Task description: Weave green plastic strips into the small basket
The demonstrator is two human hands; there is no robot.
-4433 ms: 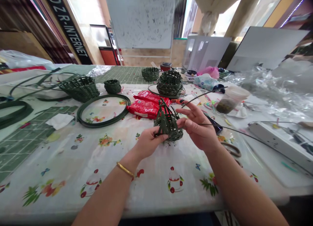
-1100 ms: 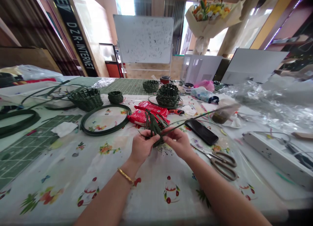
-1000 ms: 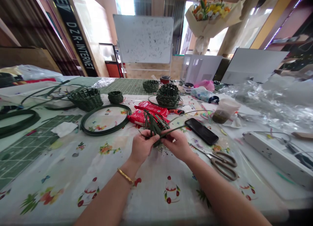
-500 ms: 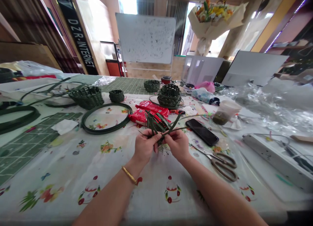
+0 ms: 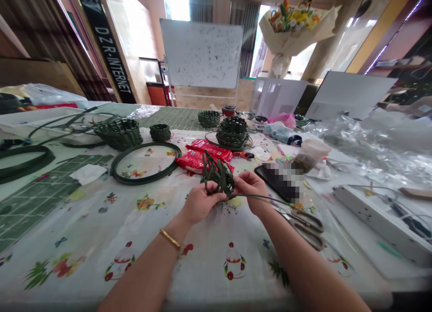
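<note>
A small half-woven basket [image 5: 218,176] of dark green strips, its loose ends sticking up, is between my hands above the table. My left hand [image 5: 201,203] is closed on its lower left side, the thumb pressing near the rim. My right hand [image 5: 251,191] pinches at the basket's right edge; exactly which strip lies between the fingertips is hidden. One long green strip [image 5: 261,196] runs from the left thumb out to the right, passing by the right hand. Red packets [image 5: 194,157] lie just behind the basket.
Scissors [image 5: 305,226] and a black phone [image 5: 275,179] lie to the right, by a plastic cup [image 5: 312,153] and a power strip [image 5: 378,220]. A coil of green strip [image 5: 116,176] lies left. Finished-looking baskets [image 5: 232,133] stand behind, with an orange-handled cutter [image 5: 243,155].
The basket has turned and tilted, showing more of its woven side. My right hand has shifted slightly right and up its edge; the long strip now swings lower to the right.
</note>
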